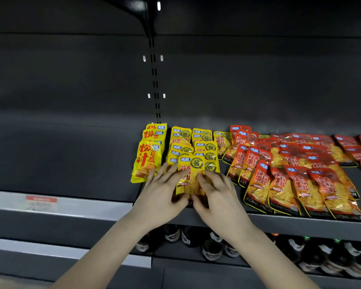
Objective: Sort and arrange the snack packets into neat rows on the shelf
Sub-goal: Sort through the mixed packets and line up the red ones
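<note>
Yellow foil snack packet (191, 176) lies at the front of the yellow packet rows (203, 142) on the dark metal shelf (71, 159), pinched low by the left hand (161, 195), fingers spread, and the right hand (219, 197), fingers curled. Step judged: seating it in line. Next: release squarely, then sort the jumbled red packets (290, 180).

Yellow snack packets (193, 147) lie overlapped in neat rows on the dark shelf (71, 159); red packets (290, 174) sprawl jumbled beside them.

Bare forearms (113, 245), left hand (162, 195), right hand (219, 200)
</note>
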`<state>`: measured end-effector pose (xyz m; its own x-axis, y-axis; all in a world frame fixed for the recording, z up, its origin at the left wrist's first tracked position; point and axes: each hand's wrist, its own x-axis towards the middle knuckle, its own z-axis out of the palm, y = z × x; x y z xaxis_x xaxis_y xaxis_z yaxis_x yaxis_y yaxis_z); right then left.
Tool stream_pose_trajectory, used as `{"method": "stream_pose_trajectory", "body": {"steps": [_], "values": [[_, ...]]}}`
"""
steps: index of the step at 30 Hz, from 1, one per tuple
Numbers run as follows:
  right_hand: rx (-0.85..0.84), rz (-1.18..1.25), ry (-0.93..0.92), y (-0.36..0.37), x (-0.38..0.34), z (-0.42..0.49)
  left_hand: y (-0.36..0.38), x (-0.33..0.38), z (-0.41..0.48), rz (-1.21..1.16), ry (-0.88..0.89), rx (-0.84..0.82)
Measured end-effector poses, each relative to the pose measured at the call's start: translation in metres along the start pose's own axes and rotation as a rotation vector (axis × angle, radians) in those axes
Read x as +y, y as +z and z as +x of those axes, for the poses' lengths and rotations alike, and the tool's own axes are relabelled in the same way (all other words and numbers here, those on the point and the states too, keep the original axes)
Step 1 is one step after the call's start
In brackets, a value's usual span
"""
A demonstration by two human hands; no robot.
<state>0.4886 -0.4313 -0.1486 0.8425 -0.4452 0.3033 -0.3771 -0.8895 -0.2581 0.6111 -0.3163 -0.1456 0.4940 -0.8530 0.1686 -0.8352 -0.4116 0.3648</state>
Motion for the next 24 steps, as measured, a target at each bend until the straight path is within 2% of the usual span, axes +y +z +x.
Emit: {"method": "stream_pose_trajectory", "body": {"steps": [6, 24], "values": [[0.049, -0.024, -0.043, 0.002, -0.005, 0.004, -0.001, -0.005, 0.001, -0.057, -0.015, 0.022], [0.103, -0.108, -0.109, 0.016, -0.009, 0.002, 0.003, -0.016, -0.014, 0.017, -0.08, 0.111]]}}
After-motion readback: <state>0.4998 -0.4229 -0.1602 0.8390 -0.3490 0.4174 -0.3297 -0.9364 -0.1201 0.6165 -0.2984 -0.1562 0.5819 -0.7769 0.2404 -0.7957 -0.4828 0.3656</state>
